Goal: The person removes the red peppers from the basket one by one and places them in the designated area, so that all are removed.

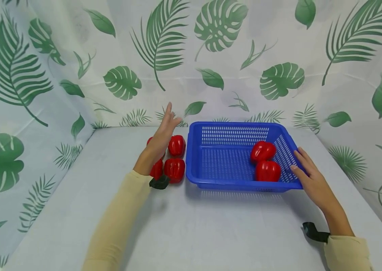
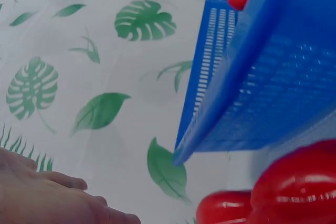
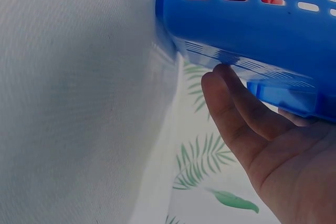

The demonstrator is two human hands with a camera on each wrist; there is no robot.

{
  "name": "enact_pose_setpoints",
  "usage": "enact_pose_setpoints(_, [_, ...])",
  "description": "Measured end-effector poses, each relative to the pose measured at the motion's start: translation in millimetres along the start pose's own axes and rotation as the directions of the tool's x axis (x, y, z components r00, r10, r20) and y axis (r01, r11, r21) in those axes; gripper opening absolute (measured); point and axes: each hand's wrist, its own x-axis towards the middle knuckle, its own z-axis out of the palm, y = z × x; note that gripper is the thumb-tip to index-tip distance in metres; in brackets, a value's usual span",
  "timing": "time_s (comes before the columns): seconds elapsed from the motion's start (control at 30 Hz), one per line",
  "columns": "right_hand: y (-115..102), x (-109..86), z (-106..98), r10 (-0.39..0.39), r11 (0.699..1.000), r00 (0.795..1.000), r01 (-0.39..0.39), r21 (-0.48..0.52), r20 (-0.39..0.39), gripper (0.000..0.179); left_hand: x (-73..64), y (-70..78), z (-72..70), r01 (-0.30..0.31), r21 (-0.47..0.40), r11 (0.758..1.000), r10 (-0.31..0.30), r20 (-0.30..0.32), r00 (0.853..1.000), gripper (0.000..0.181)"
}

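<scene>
A blue plastic basket stands on the table with two red bell peppers inside at its right end. My right hand is at the basket's right side, thumb over the rim and fingers below it against the outer wall. Several more red bell peppers sit in a cluster just left of the basket, partly hidden by my left arm. Above that cluster I hold my left hand raised, fingers extended and nothing in it. The left wrist view shows this hand apart from the peppers.
A white table bears everything. Behind and at both sides hangs a white sheet printed with green leaves. Dark straps sit at the wrists.
</scene>
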Motion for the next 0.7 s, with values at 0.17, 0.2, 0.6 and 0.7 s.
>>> enact_pose_setpoints(0.17, [-0.4, -0.8, -0.1, 0.003, 1.000, 1.000, -0.003, -0.003, -0.003, 0.068, 7.4, 4.1, 16.9, -0.005, 0.013, 1.000, 0.005, 0.000, 1.000, 0.086])
enact_pose_setpoints(0.2, [-0.5, -0.8, -0.1, 0.003, 1.000, 1.000, -0.003, -0.003, -0.003, 0.068, 8.9, 4.2, 20.4, -0.003, 0.017, 1.000, 0.003, -0.005, 1.000, 0.085])
enact_pose_setpoints(0.6, [1.2, -1.2, 0.8, -0.004, 1.000, 1.000, 0.004, -0.009, -0.008, 0.068, 30.7, 6.0, 62.4, -0.013, -0.071, 0.997, 0.017, 0.047, 0.999, 0.072])
enact_pose_setpoints(0.7, [1.3, -1.2, 1.1, -0.006, 1.000, 1.000, 0.006, -0.014, -0.009, 0.068, 37.4, 5.7, 71.5, -0.029, -0.070, 0.997, 0.035, 0.091, 0.995, 0.071])
